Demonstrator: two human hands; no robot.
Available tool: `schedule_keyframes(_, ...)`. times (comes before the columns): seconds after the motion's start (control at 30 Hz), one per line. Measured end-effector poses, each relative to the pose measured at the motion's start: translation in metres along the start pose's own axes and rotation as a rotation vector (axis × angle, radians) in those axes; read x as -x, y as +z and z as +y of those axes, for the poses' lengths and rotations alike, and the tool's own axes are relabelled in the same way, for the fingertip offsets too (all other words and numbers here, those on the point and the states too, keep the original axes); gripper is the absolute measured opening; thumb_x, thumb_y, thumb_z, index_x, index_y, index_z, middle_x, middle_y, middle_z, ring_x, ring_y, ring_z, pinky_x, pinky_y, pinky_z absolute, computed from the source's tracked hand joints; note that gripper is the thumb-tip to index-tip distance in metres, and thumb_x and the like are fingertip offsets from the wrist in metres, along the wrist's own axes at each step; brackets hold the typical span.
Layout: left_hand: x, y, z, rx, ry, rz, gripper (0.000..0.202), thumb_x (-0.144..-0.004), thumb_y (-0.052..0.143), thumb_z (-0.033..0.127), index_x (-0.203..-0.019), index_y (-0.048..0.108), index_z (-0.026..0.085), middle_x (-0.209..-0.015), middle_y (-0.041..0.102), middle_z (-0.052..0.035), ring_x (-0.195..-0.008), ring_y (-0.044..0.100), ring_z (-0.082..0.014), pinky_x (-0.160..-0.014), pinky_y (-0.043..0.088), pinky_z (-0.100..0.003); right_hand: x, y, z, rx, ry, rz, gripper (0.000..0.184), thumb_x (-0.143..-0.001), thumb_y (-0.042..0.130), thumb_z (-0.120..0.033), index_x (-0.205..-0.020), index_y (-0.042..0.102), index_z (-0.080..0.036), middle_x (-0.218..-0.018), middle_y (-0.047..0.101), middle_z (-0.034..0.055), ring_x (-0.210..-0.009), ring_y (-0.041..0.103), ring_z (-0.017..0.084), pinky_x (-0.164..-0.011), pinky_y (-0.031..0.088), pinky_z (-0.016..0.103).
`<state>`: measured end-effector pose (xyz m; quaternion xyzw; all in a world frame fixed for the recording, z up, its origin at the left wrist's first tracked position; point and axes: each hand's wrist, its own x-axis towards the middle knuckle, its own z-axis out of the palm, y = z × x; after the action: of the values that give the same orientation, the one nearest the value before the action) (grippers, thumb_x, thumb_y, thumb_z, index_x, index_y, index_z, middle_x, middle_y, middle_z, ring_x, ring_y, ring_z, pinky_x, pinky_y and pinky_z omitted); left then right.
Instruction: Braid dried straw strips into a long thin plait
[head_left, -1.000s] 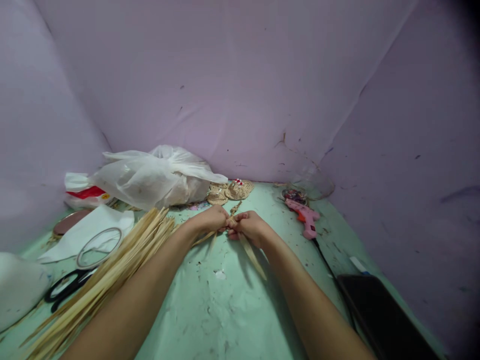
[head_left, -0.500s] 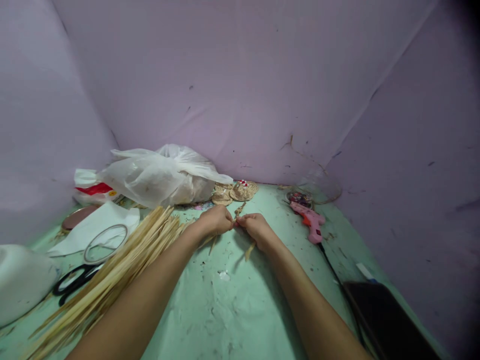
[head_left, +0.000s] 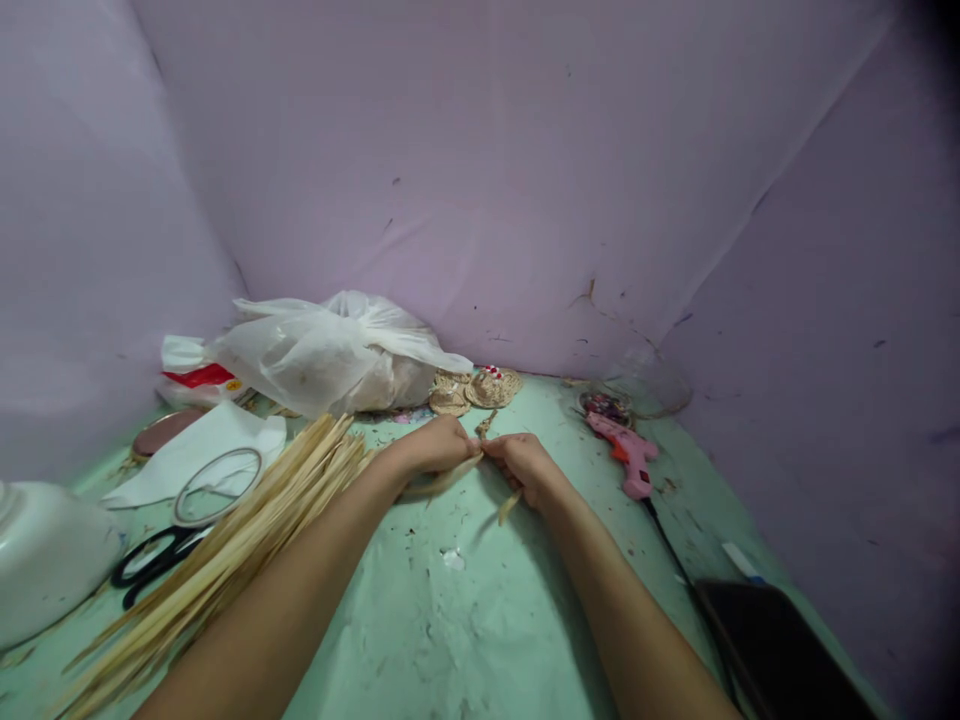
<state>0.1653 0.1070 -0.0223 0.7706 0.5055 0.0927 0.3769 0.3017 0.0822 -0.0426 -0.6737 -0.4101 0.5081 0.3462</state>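
My left hand [head_left: 442, 446] and my right hand [head_left: 519, 462] meet above the green table, fingers pinched close together. Between them they grip a braid of dried straw-coloured fibre [head_left: 486, 424], whose plaited end sticks out beyond the fingertips. Loose strands [head_left: 442, 482] trail from under the left hand, and another strand end [head_left: 508, 508] hangs below the right palm. Just left of my left forearm lies a bundle of long dried fibre strips [head_left: 247, 540]. Behind the hands sit several woven round pieces [head_left: 491, 388], one with red and white beads.
A pink glue gun [head_left: 634, 462] with a black cord lies at right, near a dark flat device [head_left: 780, 650]. At left are black-handled scissors [head_left: 161, 555], a tape-like ring [head_left: 217, 485], a white jug [head_left: 52, 560] and white paper [head_left: 202, 450]. A tied plastic bag [head_left: 330, 355] rests against the back wall.
The whole view has shifted slightly. Both hands keep pinching the braid; a loose strand now shows more plainly beneath the left hand.
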Motion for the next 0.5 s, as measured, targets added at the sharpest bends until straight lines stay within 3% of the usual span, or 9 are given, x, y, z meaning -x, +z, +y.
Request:
schedule_keyframes(0.1,-0.007,-0.001,-0.008,0.17,-0.081,-0.047,0.016,-0.062,0.048,0.029,-0.057,0.054,0.015,-0.038,0.035,0.0046,-0.035,0.03,-0.0079,-0.037,0.022,-0.021,0.002,-0.004,-0.002,-0.035,0.049,-0.053,0.024,-0.064,0.054,-0.024,-0.047,0.037,-0.018,-0.033,0.024,-0.0091,-0.029,0.015,0.004,-0.033,0.008,0.022)
schedule_keyframes(0.23,-0.01,-0.003,-0.006,0.227,-0.149,0.019,0.01,-0.058,0.051,0.023,-0.053,0.051,0.014,-0.039,0.037,0.0044,-0.034,0.03,-0.0065,-0.036,0.022,-0.02,0.002,-0.004,-0.002,0.025,0.054,-0.078,0.022,-0.065,0.053,-0.025,-0.047,0.047,-0.015,-0.031,0.026,-0.0079,-0.028,0.014,0.003,-0.032,0.008,0.022)
schedule_keyframes(0.37,-0.002,-0.004,0.013,0.157,-0.124,0.078,0.009,-0.056,0.05,0.018,-0.054,0.057,0.012,-0.04,0.042,0.0026,-0.038,0.033,-0.007,-0.038,0.022,-0.02,0.001,-0.002,-0.001,0.034,0.034,-0.05,0.019,-0.063,0.054,-0.023,-0.048,0.053,-0.012,-0.03,0.029,-0.007,-0.028,0.015,0.003,-0.031,0.009,0.021)
schedule_keyframes(0.5,0.008,0.001,0.025,-0.007,-0.087,0.062,0.013,-0.056,0.052,0.023,-0.054,0.06,0.013,-0.042,0.046,0.0007,-0.041,0.038,-0.0091,-0.04,0.025,-0.021,0.004,-0.001,-0.004,-0.031,0.069,-0.035,0.014,-0.061,0.053,-0.016,-0.047,0.051,-0.012,-0.031,0.033,-0.0065,-0.028,0.016,0.002,-0.031,0.009,0.021)
